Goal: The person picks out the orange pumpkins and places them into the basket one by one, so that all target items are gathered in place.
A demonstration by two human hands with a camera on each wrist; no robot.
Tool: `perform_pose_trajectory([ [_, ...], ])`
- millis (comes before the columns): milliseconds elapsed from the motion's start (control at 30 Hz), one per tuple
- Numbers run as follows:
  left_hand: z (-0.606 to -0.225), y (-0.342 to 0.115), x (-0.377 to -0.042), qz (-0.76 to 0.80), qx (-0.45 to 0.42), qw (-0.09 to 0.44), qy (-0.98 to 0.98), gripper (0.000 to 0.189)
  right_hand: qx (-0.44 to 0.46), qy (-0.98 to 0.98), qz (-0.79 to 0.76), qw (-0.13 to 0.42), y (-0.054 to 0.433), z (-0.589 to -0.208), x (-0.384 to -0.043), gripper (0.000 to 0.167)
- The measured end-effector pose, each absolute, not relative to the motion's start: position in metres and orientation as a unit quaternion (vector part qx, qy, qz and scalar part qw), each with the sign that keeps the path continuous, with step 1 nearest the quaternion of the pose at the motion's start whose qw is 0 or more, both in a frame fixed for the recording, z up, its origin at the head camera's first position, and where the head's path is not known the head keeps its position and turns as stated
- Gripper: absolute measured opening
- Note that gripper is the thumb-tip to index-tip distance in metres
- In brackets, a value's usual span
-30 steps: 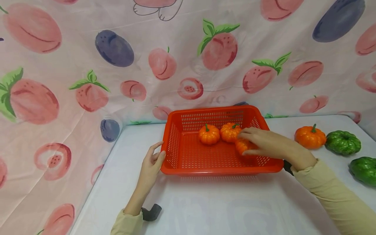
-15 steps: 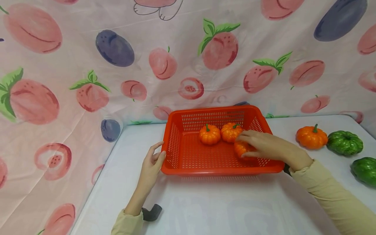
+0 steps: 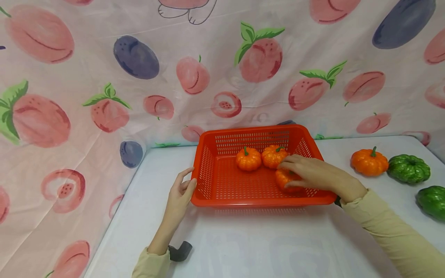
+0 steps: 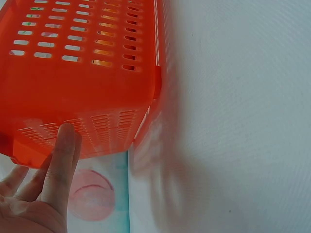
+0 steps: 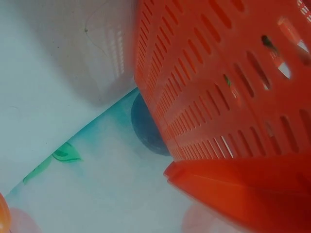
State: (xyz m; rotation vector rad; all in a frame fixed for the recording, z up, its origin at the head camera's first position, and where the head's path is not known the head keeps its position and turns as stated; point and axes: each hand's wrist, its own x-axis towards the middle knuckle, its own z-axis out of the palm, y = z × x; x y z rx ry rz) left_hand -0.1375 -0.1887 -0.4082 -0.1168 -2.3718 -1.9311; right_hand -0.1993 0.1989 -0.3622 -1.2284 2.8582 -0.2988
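A red plastic basket (image 3: 250, 201) with slotted walls sits on the white table. Two small orange pumpkins, one to the left (image 3: 248, 160) and one beside it (image 3: 273, 156), rest toward its back. My right hand (image 3: 309, 170) reaches over the basket's right wall and holds a third orange pumpkin (image 3: 284, 180) between fingers and thumb, low inside the basket; the hand covers that pumpkin's right side. At the basket's left end, my left hand (image 3: 180, 193) touches the outer wall with fairly straight fingers (image 4: 60, 160). The right wrist view shows the basket wall (image 5: 214, 82) but not the hand.
Right of the basket lie another orange pumpkin (image 3: 369, 162), a mottled green pumpkin (image 3: 408, 168) and a dark green vegetable (image 3: 432, 202) partly cut off by the frame. A fruit-print cloth (image 3: 222, 58) hangs behind the table.
My right hand and the pumpkin it holds have shifted slightly left and down inside the basket, and more of that pumpkin now shows. The left hand and basket have stayed put.
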Motion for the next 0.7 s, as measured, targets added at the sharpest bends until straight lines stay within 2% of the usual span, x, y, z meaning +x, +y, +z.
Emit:
perform_pose_trajectory([
  [533, -0.4069, -0.1879, -0.137, -0.632, -0.039, 0.039, -0.773, 0.043, -0.384, 0.919, -0.086, 0.021, 0.1992, -0.3594, -0.1971, 0.049],
  [700, -0.4066, -0.1878, -0.1367, -0.634, -0.041, 0.041, -0.771, 0.043, -0.395, 0.915, -0.084, 0.002, 0.2007, -0.358, -0.1952, 0.048],
])
